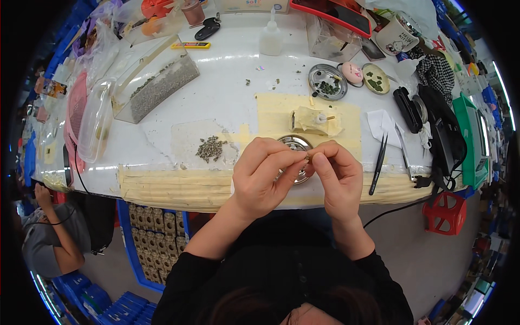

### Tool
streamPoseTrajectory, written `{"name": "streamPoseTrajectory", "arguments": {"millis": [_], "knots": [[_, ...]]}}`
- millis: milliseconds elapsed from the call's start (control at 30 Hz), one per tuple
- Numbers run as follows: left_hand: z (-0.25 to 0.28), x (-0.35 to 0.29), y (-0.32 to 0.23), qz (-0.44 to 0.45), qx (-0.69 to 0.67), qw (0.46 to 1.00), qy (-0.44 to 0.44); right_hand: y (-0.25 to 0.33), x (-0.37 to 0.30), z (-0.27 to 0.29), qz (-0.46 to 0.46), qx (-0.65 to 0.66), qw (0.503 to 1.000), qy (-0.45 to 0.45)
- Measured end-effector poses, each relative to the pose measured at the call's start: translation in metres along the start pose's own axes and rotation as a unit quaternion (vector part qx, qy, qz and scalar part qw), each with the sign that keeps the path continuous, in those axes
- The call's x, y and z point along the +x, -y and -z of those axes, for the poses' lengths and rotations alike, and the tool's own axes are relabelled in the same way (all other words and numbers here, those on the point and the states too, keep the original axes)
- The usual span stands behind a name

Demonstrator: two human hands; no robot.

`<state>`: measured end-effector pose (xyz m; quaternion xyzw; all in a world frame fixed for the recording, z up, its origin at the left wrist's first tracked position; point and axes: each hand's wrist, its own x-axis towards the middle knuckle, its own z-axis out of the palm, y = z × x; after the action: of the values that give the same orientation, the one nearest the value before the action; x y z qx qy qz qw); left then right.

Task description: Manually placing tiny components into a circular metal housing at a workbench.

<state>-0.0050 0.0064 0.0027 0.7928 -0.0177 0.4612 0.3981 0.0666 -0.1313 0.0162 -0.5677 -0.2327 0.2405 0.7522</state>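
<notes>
My left hand [267, 174] and my right hand [338, 176] meet above the near edge of the table, fingertips pinched together. Between them is a tiny piece, too small to name. Just under the fingertips lies a round shiny metal dish [295, 142], partly hidden by both hands. To the left, a pile of small grey-brown parts [211, 149] rests on a clear sheet. Beyond the hands stands a tape-wrapped block [317, 121] with a small white tip on top. Black tweezers [378, 164] lie right of my right hand, beside a silver pair [403, 149].
At the far left a clear box [157, 81] holds many small grey parts. A white squeeze bottle [271, 38] stands at the back. Dishes with dark green pieces [327, 84] sit back right, near a red-cased phone [336, 15]. A co-worker's arm [57, 233] shows lower left.
</notes>
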Motion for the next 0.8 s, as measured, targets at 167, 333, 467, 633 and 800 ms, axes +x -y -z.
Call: {"name": "streamPoseTrajectory", "arguments": {"millis": [167,333,467,633,800], "knots": [[-0.002,0.0,-0.001,0.003,0.015,1.0,-0.009,0.0,-0.003,0.003,0.147,-0.165,0.974,-0.04],[-0.001,-0.001,-0.001,0.019,0.012,1.0,-0.013,0.002,-0.002,0.0,0.278,-0.311,0.909,-0.025],[0.001,-0.001,-0.001,0.015,-0.012,1.0,-0.012,-0.002,-0.004,0.002,0.214,-0.249,0.944,-0.024],[0.002,-0.001,0.0,-0.017,-0.027,0.999,-0.003,-0.004,-0.006,0.003,0.047,-0.017,0.999,0.009],[0.0,0.0,-0.001,-0.046,-0.027,0.999,0.004,-0.004,-0.002,0.011,-0.06,0.083,0.994,0.043]]}}
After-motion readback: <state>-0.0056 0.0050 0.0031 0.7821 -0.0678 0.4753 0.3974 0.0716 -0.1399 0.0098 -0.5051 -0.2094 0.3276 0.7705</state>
